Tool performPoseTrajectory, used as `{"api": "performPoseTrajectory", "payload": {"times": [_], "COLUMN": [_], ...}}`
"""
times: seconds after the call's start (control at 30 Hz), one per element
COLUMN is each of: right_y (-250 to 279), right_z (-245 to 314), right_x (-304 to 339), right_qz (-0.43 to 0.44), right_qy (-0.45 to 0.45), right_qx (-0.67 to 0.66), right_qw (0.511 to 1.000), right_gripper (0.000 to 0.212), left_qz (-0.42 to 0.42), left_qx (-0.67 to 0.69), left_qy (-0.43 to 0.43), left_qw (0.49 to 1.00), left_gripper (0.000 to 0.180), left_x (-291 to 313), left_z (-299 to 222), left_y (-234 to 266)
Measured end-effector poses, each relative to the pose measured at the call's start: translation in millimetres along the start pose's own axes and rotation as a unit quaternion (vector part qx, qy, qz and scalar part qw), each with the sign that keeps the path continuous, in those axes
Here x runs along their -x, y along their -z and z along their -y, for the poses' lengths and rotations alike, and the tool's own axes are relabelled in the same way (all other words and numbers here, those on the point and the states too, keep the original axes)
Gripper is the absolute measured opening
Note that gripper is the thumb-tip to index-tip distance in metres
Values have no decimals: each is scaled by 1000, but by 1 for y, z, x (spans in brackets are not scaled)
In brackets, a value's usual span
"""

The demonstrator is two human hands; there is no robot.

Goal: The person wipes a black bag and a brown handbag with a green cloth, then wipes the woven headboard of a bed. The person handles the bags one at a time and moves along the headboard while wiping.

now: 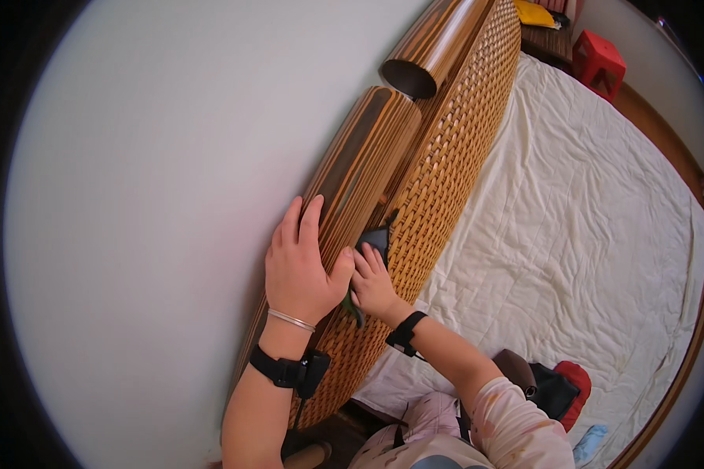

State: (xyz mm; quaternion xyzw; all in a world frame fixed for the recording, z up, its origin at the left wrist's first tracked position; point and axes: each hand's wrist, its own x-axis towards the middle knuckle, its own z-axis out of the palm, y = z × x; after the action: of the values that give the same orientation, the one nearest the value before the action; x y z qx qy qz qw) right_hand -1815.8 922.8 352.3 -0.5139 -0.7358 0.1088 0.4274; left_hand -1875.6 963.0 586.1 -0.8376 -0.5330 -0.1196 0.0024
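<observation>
My left hand (pixel 303 270) lies over the rounded, wood-striped top roll (pixel 360 156) of a headboard, its fingers stretched and spread, holding nothing. Close beside it, my right hand (pixel 375 288) presses a dark grey cloth (pixel 376 237) against the inner side of the roll, just above the woven panel. Part of the cloth shows above the fingertips, and a dark green edge hangs out below the hand. The palm hides the rest of it. The tan woven panel (pixel 438 184) runs alongside both hands.
A second wood-striped roll (pixel 430 47) continues past a gap. To the left is a pale wall (pixel 156 219); to the right, a bed with a wrinkled white sheet (pixel 571 211). Dark and red items (pixel 559 388) lie near my right arm. A red stool (pixel 599 62) stands at the far right.
</observation>
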Motion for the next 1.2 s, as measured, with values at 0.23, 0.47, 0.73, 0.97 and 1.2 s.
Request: {"api": "performPoseTrajectory", "payload": {"times": [0.23, 0.47, 0.73, 0.97, 1.2], "right_y": [52, 1, -50, 20, 3], "right_z": [-28, 32, 102, 43, 70], "right_x": [-78, -36, 48, -35, -33], "right_qz": [232, 77, 163, 214, 276], "right_qy": [-125, -41, 113, -61, -152], "right_qx": [-44, 50, 0, 135, 240], "right_qw": [964, 995, 980, 965, 918], "right_gripper": [45, 60, 44, 45, 58], "left_qz": [-16, -34, -84, -11, 33], "left_qx": [12, 15, 161, -26, -89], "left_qy": [-5, 6, -54, 39, 204], "left_qw": [1000, 999, 982, 999, 974], "left_gripper": [64, 62, 57, 71, 90], "left_x": [1, 4, 10, 137, 322], "left_z": [2, 6, 14, 52, 99], "left_y": [-3, -4, -10, 34, 90]}}
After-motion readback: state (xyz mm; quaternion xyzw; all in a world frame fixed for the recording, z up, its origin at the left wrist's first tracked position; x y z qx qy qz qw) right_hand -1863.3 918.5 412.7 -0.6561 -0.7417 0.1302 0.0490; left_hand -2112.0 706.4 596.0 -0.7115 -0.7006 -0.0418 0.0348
